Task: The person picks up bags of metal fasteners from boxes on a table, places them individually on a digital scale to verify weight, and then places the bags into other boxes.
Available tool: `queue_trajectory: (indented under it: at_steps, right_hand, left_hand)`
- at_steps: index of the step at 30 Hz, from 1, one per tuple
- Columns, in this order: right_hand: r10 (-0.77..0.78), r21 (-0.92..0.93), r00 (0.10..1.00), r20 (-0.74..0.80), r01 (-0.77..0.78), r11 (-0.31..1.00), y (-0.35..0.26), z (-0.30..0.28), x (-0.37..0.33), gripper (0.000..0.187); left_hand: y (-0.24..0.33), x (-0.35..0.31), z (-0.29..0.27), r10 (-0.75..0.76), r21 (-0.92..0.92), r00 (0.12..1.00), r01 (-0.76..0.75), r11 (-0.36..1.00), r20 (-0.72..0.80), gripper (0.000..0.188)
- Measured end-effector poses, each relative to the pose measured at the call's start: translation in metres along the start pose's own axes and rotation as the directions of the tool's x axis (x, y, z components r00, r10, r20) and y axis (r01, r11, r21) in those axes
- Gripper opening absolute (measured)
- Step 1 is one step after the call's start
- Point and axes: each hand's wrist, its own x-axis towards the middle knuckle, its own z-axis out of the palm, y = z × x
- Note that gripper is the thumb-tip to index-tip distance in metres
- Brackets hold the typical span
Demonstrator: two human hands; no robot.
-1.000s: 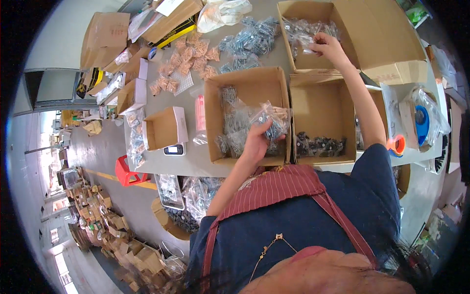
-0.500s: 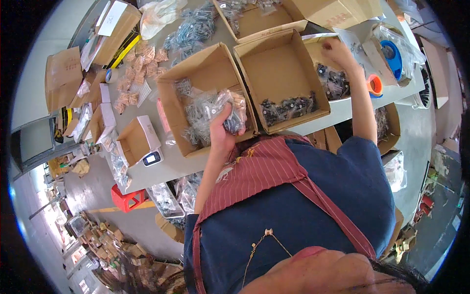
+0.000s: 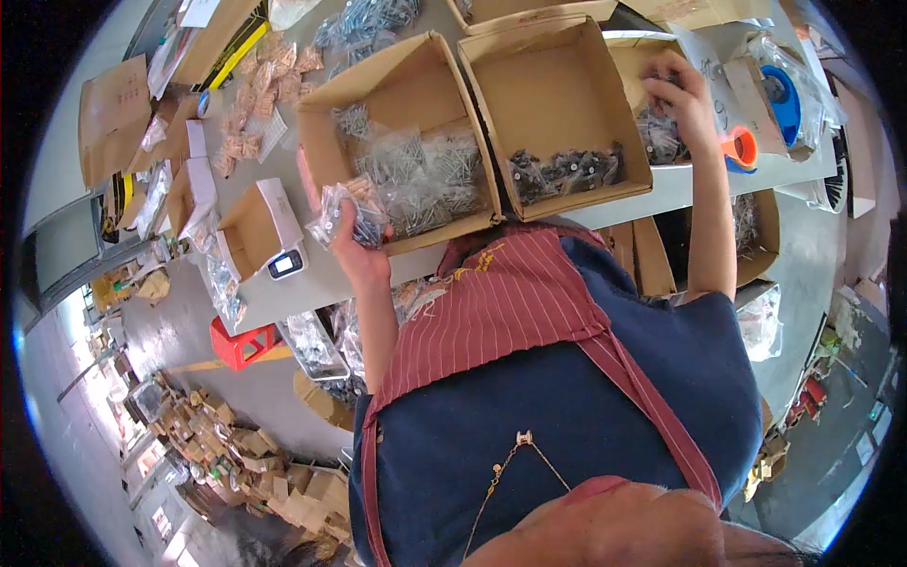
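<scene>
Left hand grips packets by the screw box while right hand dips into a narrow box

The left hand (image 3: 367,257) is clamped on a bundle of packets (image 3: 342,213), clear plastic with grey and peach-coloured parts inside. It holds them at the near left corner of the screw box (image 3: 387,80), partly beyond the wall. Inside that box, clear screw bags (image 3: 425,170) lie heaped.

The right hand (image 3: 694,99) is over the narrow box (image 3: 642,42), its fingers curled inward just above dark bags (image 3: 661,142). Something dark shows near the fingertips, but whether they pinch it I cannot tell.

Between the two stands the middle box (image 3: 548,80), with black packets (image 3: 567,175) gathered along its near side. All three boxes sit on a grey table (image 3: 316,283).

Farther left lie peach bags (image 3: 269,85) and, near them, blue-grey bags (image 3: 368,28). A small box (image 3: 250,231) stands near the left table edge, a device (image 3: 285,264) with a lit screen just beside it. Right of the narrow box is an orange ring (image 3: 733,151). A red stool (image 3: 227,347) stands on the floor.
</scene>
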Motion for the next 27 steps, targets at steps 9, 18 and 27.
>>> queue_trajectory:
  at_steps: [9,18,27]
  right_hand:
    - [0.178,-0.620,0.679,0.712,0.489,0.614,0.038,0.095,-0.027,0.034]
    - [0.261,-0.313,0.716,0.648,-0.063,0.948,0.054,0.092,-0.007,0.014]
    - [0.445,0.019,0.661,0.604,-0.570,0.822,-0.020,0.120,-0.012,0.020]
  left_hand:
    - [-0.021,-0.003,0.014,0.242,0.073,0.970,-0.241,0.968,-0.004,0.022]
    - [-0.019,-0.007,0.023,0.334,0.038,0.942,-0.333,0.942,-0.015,0.025]
    - [-0.018,-0.006,0.024,0.357,0.046,0.934,-0.357,0.933,0.005,0.023]
